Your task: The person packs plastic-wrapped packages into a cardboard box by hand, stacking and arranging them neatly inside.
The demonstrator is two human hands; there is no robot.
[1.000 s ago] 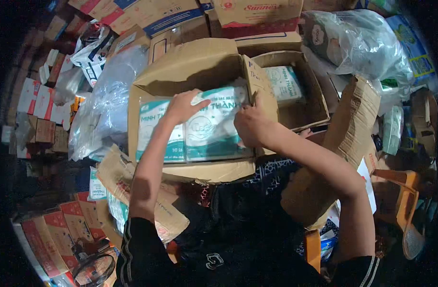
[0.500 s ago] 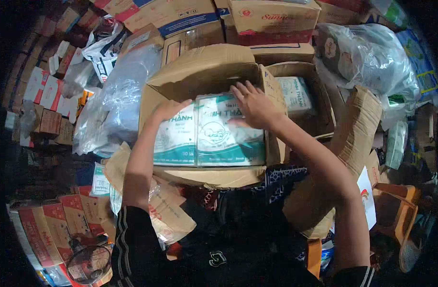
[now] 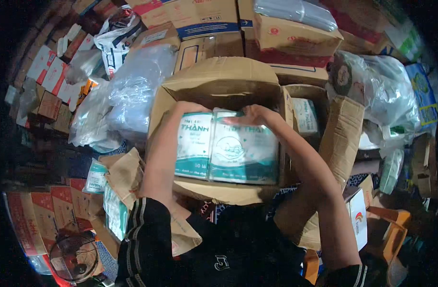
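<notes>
An open cardboard box (image 3: 219,71) stands before me, its flaps folded outward. Inside lie two white and teal plastic packs side by side, printed "Thành": a left pack (image 3: 192,148) and a right pack (image 3: 245,153). My left hand (image 3: 189,107) is at the far edge of the left pack, against the box's inner side, with its fingers mostly hidden. At the far edge of the right pack, my right hand (image 3: 258,115) is curled over the top, its thumb blurred across the front print.
A smaller carton with a similar pack (image 3: 305,116) adjoins the box on the right. Clear plastic bundles (image 3: 137,91) lie to the left, a bagged bundle (image 3: 379,86) to the right. Stacked cartons (image 3: 207,19) rise behind. A fan (image 3: 74,258) and an orange chair (image 3: 393,225) stand nearby.
The view has shifted, so the box appears lower and further right. My right hand has gone from spread flat over the right pack to curled at its far edge. My left fingers have dropped from view.
</notes>
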